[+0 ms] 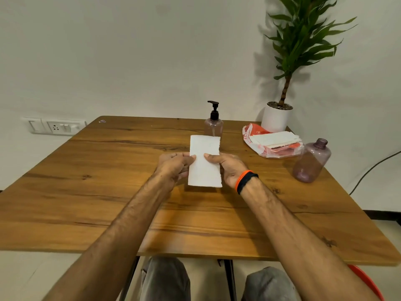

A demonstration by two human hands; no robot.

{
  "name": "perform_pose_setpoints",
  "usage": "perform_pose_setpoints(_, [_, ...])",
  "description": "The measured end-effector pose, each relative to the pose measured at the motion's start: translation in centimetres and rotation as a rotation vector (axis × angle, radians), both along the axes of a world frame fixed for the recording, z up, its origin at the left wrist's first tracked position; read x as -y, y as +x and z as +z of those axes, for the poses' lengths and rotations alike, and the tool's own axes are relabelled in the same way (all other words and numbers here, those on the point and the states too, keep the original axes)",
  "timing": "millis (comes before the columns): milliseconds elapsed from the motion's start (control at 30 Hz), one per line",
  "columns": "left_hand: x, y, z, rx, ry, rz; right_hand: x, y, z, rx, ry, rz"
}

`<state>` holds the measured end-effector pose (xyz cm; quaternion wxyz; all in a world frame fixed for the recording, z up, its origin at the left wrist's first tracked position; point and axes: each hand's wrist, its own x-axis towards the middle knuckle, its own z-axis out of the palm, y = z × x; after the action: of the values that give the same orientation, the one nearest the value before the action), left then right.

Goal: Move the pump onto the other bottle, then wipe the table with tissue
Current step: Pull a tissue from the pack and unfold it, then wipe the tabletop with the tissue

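Observation:
A white folded tissue [205, 161] is held upright above the middle of the wooden table [108, 181]. My left hand [173, 168] pinches its left edge and my right hand [230, 168] pinches its right edge. Behind the tissue stands a clear purple bottle [213, 127] with the black pump [213, 109] screwed on top. A second purple bottle [311, 160] with an open neck and no pump stands at the right side of the table.
A torn plastic pack of white tissues [274, 141] lies at the back right. A potted plant in a white pot [276, 117] stands in the far right corner. A wall socket [55, 127] is at the left, and a black cable [373, 168] runs at the right.

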<state>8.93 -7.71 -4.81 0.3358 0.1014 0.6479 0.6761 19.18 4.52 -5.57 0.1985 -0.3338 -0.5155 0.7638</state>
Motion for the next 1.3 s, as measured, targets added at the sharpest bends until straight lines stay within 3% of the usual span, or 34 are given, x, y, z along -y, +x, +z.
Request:
perform_pose_setpoints(100, [0.9, -0.9, -0.4, -0.079, -0.038, 0.046, -0.5, -0.4, 0.4, 0.053, 0.109, -0.025])
perform_pose_setpoints(200, [2.6, -2.5, -1.7, -0.515, -0.257, 0.119, -1.2, -1.0, 1.2, 0.178, 0.398, -0.029])
perform_pose_setpoints(267, [3.8, -3.6, -2.6, -0.764, -0.404, 0.049, -1.2, -1.6, 1.8, 0.255, 0.652, -0.021])
perform_pose_setpoints(400, [5.2, -5.3, -4.8, -1.049, -0.562, -0.129, -1.2, -2.9, 2.5, 0.411, 1.387, -0.073])
perform_pose_setpoints(533, [5.8, -5.6, -6.7, -1.209, -0.554, -0.154, -0.9, -3.6, 1.6, 0.513, 1.785, 0.082])
perform_pose_setpoints(667, [5.8, -5.8, -7.3, -1.245, -0.576, -0.162, -0.8, -3.5, -0.4, 0.602, 1.724, 0.276])
perform_pose_setpoints(767, [5.7, -5.9, -7.4, -1.261, -0.58, -0.164, -1.2, -3.7, -1.3, 0.593, 1.553, 0.31])
perform_pose_setpoints(967, [5.8, -5.8, -7.3, -1.261, -0.562, -0.173, -2.4, -4.8, -2.2, 0.566, 1.412, 0.4])
perform_pose_setpoints(1300, [5.6, -5.4, -7.0, -1.272, -0.604, -0.127, -2.5, -4.0, -3.7, 0.544, 1.506, 0.546])
